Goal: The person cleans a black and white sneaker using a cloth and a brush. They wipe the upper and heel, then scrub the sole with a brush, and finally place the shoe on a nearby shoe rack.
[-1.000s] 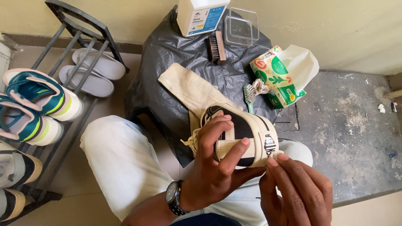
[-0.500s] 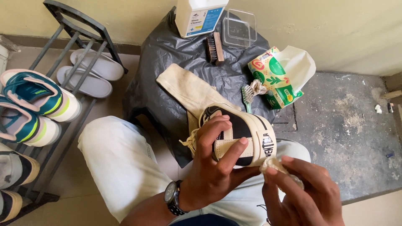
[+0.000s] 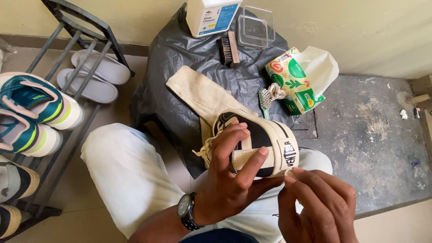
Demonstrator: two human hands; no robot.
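Left hand grips the cream-and-black shoe, right hand fingertips pinching its heel edge

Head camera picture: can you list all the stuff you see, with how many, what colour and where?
shoe: 1, black and cream, held on the lap
cloth: 1, beige, on the black plastic sheet
bottle: 1, white and blue, top
brush: 1, brown, beside the bottle
clear box: 1, top
toothbrush: 1, green, beside the packet
packet: 1, green and white, right
slippers: 2, white, on the shoe rack
sneakers: 2, teal and white, left
wristwatch: 1, dark
left hand: grip on the shoe
right hand: fingertips at the shoe's heel
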